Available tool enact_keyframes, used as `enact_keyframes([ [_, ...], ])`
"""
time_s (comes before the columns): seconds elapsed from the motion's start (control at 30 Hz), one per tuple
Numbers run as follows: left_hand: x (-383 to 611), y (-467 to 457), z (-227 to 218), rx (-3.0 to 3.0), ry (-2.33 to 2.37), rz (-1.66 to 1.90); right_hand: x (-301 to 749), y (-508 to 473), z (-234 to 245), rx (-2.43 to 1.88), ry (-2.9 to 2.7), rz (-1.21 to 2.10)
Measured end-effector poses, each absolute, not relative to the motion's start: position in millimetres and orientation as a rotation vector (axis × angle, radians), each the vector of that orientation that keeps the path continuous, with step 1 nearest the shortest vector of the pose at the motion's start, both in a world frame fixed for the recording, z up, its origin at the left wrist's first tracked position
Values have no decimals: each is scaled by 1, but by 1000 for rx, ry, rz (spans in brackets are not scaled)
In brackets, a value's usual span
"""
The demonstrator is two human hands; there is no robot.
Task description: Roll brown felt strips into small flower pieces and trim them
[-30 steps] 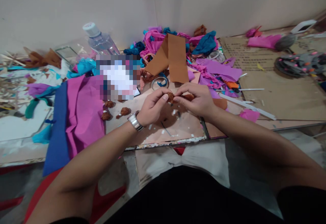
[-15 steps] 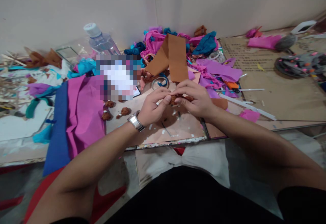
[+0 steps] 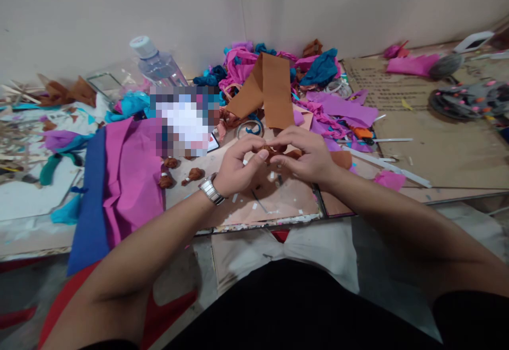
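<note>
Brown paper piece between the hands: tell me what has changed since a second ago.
The thumb of the left hand has edged toward the right hand, and the fingers now hide more of the brown paper piece. Both hands still hold it. The bottle and brown strip stayed put.

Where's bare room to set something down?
Bare cardboard lies between the long white strip and the gray dotted object. Crowded: crepe paper heap beyond the right hand; brown paper balls left of the wristwatch.
</note>
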State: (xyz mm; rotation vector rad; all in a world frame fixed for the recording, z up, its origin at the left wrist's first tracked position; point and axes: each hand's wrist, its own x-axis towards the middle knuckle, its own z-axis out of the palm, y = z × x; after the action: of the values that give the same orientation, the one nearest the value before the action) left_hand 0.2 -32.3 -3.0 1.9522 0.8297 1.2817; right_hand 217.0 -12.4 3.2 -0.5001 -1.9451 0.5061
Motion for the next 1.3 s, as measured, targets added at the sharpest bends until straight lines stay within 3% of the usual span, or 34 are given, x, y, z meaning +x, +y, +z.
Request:
enact_keyframes([
  [0.8,1,-38,-4,2045,744,1139,218,-20,9,-613,-2048,771],
  [1.3,3,-35,-10,2025,729,1051,215,-15,3,-520,-2008,576],
])
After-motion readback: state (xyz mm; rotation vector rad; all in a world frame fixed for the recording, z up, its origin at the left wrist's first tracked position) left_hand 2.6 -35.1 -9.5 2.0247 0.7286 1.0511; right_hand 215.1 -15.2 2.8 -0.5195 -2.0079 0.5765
